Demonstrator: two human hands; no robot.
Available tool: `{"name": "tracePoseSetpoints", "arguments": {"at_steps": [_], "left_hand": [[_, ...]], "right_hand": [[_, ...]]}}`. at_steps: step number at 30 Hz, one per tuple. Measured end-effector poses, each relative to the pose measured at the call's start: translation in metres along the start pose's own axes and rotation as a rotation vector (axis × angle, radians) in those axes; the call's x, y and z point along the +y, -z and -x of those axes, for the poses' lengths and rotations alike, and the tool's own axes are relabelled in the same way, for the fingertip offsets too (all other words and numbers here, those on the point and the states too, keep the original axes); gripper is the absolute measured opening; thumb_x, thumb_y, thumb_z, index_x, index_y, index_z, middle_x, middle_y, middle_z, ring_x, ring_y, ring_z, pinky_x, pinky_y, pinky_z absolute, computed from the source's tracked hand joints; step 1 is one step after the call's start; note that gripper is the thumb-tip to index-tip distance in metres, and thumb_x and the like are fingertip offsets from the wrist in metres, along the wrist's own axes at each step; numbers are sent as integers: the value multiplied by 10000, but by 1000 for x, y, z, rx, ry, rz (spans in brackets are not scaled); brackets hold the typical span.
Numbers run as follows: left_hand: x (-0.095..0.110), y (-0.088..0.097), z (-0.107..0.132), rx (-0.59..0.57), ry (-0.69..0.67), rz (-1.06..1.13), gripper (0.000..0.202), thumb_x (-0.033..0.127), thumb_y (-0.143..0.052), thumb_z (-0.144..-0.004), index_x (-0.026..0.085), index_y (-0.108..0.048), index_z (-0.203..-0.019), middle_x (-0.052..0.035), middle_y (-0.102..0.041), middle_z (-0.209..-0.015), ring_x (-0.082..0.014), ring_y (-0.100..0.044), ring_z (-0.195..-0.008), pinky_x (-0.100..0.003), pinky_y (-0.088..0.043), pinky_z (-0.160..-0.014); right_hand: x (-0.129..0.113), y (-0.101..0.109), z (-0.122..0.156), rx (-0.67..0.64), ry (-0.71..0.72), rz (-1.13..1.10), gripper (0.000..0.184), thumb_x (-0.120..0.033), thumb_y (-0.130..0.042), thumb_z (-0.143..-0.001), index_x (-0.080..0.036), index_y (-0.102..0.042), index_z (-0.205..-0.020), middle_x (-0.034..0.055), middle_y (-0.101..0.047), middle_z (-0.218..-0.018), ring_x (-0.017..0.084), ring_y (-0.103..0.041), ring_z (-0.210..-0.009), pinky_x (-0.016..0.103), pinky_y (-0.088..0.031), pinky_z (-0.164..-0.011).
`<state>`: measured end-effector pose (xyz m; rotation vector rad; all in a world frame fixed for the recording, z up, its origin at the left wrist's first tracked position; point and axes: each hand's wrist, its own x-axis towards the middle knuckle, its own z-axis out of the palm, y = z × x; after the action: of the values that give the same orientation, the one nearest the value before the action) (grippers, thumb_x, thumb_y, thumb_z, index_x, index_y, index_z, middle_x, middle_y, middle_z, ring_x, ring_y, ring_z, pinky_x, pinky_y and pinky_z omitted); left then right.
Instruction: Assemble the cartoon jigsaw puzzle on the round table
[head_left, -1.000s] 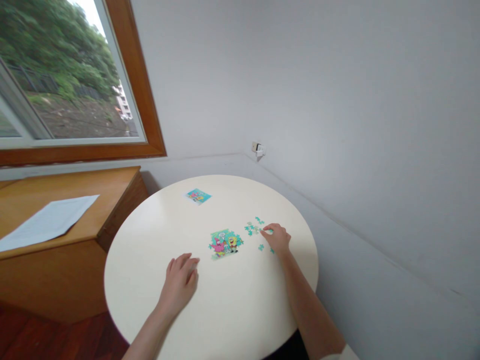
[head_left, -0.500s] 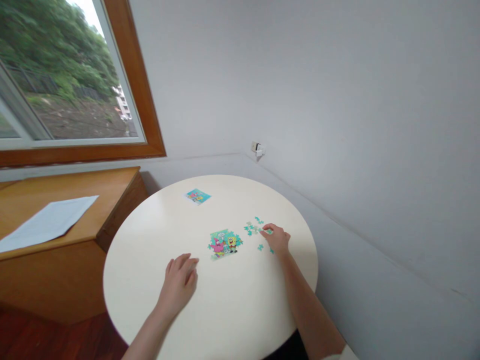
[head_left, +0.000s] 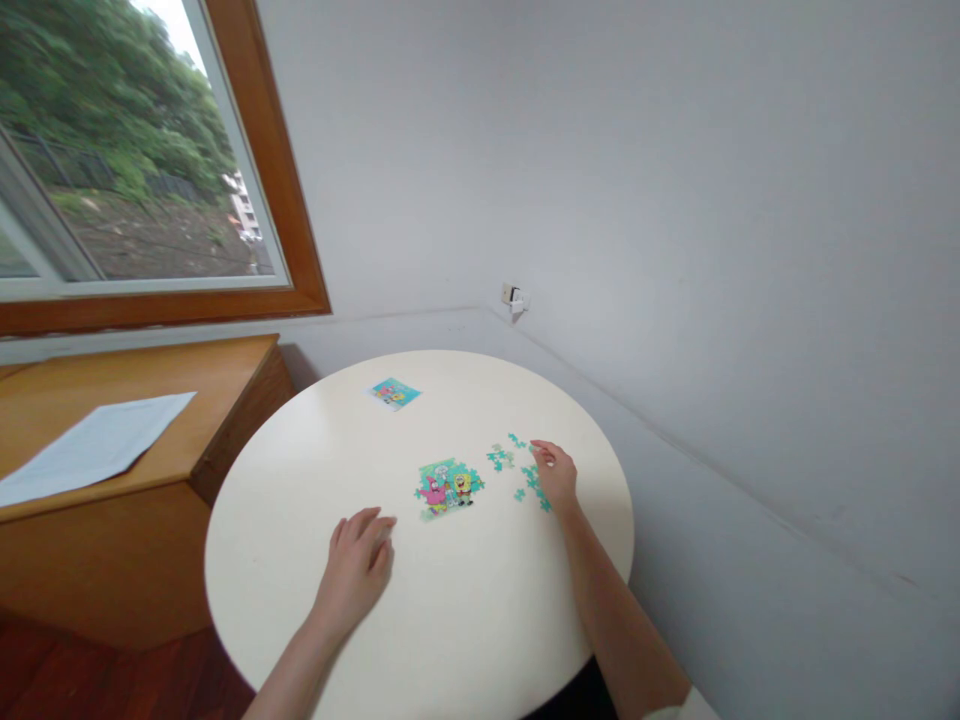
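Note:
A partly joined jigsaw puzzle (head_left: 450,488) with cartoon figures, one pink and one yellow, lies on the round white table (head_left: 420,620). My left hand (head_left: 360,560) rests left of it, fingers loosely bent and apart, with nothing visible in them. To the puzzle's right, my right hand (head_left: 556,478) is over the loose pieces, thumb and forefinger pinched at the tips. A small greenish puzzle piece (head_left: 532,448) shows at those fingertips. Several teal pieces (head_left: 499,458) lie to the left of this hand, and more pieces (head_left: 533,478) are partly hidden beside its palm.
Toward the back of the table lies a small picture card (head_left: 394,393) with similar cartoon figures. A wooden cabinet (head_left: 135,430) at left carries a white sheet of paper (head_left: 101,445). The wall (head_left: 712,300) runs close along the right, with a plugged socket (head_left: 515,297).
My right hand has shifted slightly up and its fingertips point farther back, uncovering teal pieces beside the palm. The left hand stays where it was.

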<state>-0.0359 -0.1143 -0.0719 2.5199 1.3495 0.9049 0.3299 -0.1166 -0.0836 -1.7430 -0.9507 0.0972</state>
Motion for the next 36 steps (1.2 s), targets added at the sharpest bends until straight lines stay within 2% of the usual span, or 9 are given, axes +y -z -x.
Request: {"name": "tracePoseSetpoints", "arguments": {"at_steps": [6,11,14,20,25,31,36], "left_hand": [[0,0,0,-1,7,-5,313,192,-435,-803,221,-656,-1023,-101,-629,-1127,-262,-573,-1075,-547,-401,-984],[0,-1,0,-7,6,-1,310,184,-439,-803,220,-650,-1026,-100,-627,-1128,-260,-570,-1085,-544,-393,-990],[1,-1,0,-6,7,2,310,181,-437,-802,222,-649,-1024,-97,-627,-1122,-257,-569,-1090,-545,-387,-997],[0,0,0,-18,22,7,314,199,-433,-806,225,-652,-1030,-98,-624,-1139,-258,-559,-1118,-547,-379,-1007],[0,0,0,-22,19,17,311,204,-430,-810,222,-652,-1028,-102,-628,-1135,-265,-557,-1128,-555,-379,-1004],[2,0,0,-14,23,10,316,175,-447,-788,227,-655,-1020,-98,-625,-1133,-258,-565,-1107,-549,-380,-1010],[6,2,0,-18,36,2,315,163,-437,-790,218,-651,-1015,-105,-619,-1140,-264,-555,-1118,-557,-367,-1019]], "right_hand": [[9,-2,-4,71,37,4,441,-342,-399,-766,-148,-695,-1028,70,-639,-845,191,-580,-759,370,-476,-794],[6,-1,-4,66,24,65,435,-321,-368,-759,-147,-697,-984,79,-619,-833,195,-570,-782,350,-465,-799],[6,-1,-4,74,1,29,415,-326,-366,-744,-151,-672,-964,69,-625,-816,190,-572,-756,339,-470,-769],[8,-4,-4,51,-71,-122,379,-391,-422,-707,-175,-628,-939,37,-640,-728,180,-609,-700,314,-491,-687],[6,-4,-4,45,-89,-211,365,-441,-490,-675,-177,-623,-890,51,-664,-706,202,-636,-691,342,-506,-671],[3,-2,-4,36,-77,-212,373,-487,-517,-666,-179,-625,-847,55,-670,-685,211,-646,-677,346,-494,-640],[-1,1,-2,80,-69,-188,361,-472,-512,-675,-176,-622,-851,56,-675,-678,210,-632,-665,336,-487,-636]]}}
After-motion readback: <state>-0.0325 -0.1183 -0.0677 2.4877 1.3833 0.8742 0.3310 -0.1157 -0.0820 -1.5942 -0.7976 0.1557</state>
